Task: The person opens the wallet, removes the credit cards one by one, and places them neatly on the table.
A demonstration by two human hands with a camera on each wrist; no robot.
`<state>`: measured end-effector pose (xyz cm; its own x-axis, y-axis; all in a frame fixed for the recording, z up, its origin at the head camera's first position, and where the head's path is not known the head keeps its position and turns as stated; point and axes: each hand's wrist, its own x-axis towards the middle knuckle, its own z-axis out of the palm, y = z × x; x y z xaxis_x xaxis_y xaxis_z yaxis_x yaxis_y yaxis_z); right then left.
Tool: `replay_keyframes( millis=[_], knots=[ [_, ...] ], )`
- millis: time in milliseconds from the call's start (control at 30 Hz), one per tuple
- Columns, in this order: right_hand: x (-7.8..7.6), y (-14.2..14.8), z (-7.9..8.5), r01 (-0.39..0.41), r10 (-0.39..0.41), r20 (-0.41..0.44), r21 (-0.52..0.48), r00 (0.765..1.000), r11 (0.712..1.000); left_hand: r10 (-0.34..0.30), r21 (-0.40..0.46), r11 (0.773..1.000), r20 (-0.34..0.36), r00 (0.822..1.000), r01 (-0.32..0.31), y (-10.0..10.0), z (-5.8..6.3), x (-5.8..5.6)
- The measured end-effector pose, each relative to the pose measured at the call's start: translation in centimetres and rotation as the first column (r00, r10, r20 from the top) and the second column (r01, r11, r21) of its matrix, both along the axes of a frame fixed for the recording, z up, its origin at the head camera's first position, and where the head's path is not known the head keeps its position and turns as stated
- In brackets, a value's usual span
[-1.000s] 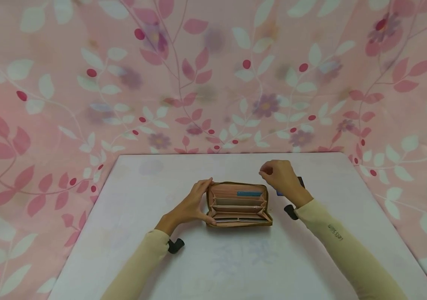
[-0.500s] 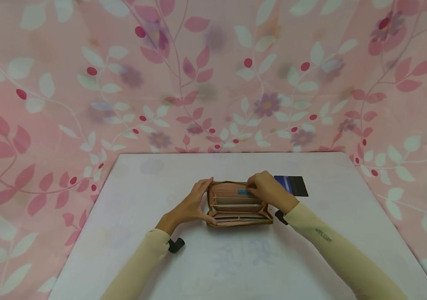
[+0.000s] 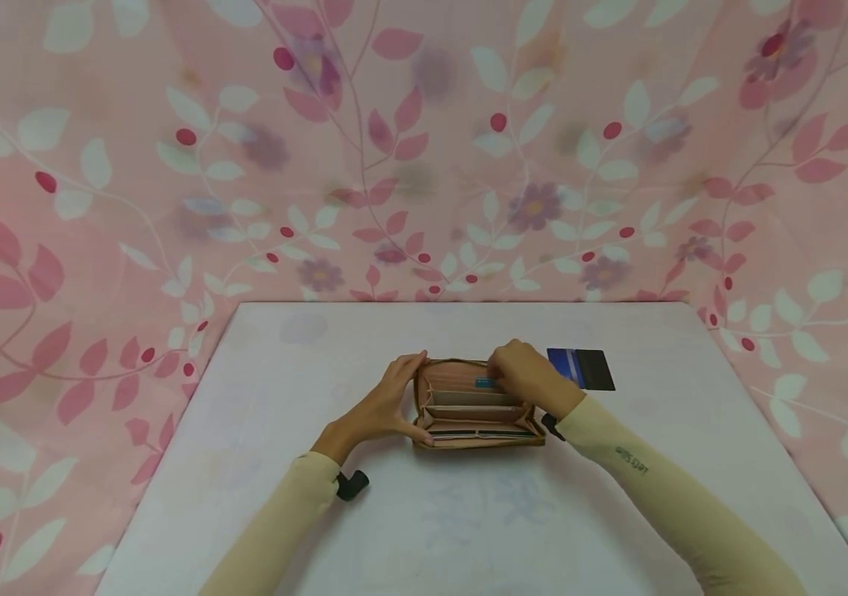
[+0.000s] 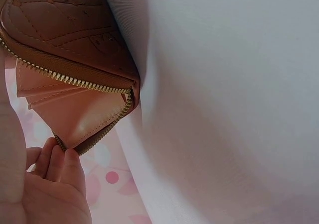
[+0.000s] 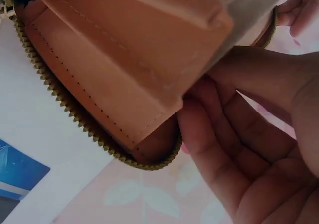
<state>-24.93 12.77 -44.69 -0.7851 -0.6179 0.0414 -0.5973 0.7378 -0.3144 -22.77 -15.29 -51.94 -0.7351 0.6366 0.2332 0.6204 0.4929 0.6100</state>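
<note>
While the left hand (image 3: 379, 411) steadies it at the near middle of the desk (image 3: 312, 356), one zip-around wallet (image 3: 450, 374) stands unzipped, its compartments facing the head camera.

Details: brown stitched cover, brass-coloured zipper teeth (image 5: 57, 94), pinkish-tan lining, several pleated dividers (image 3: 468, 399).

Contents: one blue card (image 3: 483, 382) in the rear section, right part covered; thin pale and dark edges (image 3: 457, 434) in the front slot (too small to identify).

Beside it, right and slightly to the rear: one flat blue-and-black card-like item (image 3: 595, 370) on the desk, apart from the wallet.

Changes: one second ago the right hand (image 3: 531, 379) was raised past the wallet's rear right corner, hiding most of the card-like item; it has since come to the wallet's right rear, baring that item and masking more of the blue card. Wallet and left hand are nearly unmoved.

Fingers, left: spread, gripping the wallet's left end, thumb on the front rim, others at the rear. Fingers, right: bent, touching the pleated lining; whether they pinch anything cannot be told.
</note>
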Motion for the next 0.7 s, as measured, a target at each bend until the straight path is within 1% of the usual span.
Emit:
replay_keyframes(
  millis=[233,300,467,533,700],
  knots=[
    [0.0,0.4,0.4,-0.022,0.022,0.027,-0.012,0.999,1.0,-0.005,0.002,1.0,-0.024,1.0,0.005,0.1,-0.1,0.0],
    [0.0,0.4,0.6,-0.03,0.03,0.007,-0.009,1.0,1.0,-0.005,-0.001,1.0,-0.026,1.0,0.005,0.1,-0.1,0.1],
    [-0.1,0.4,1.2,-0.037,0.036,-0.114,-0.009,0.993,0.999,-0.004,0.0,1.0,-0.034,0.999,0.004,0.1,-0.3,0.1],
    [-0.2,0.5,1.3,-0.041,0.039,-0.123,-0.016,0.992,0.999,-0.003,0.002,1.0,-0.032,0.999,0.003,0.1,-0.3,0.1],
    [-0.2,0.6,1.6,-0.071,0.068,-0.093,-0.03,0.993,0.997,-0.001,0.002,1.0,-0.019,1.0,0.001,0.0,-0.2,0.1]
  ],
)
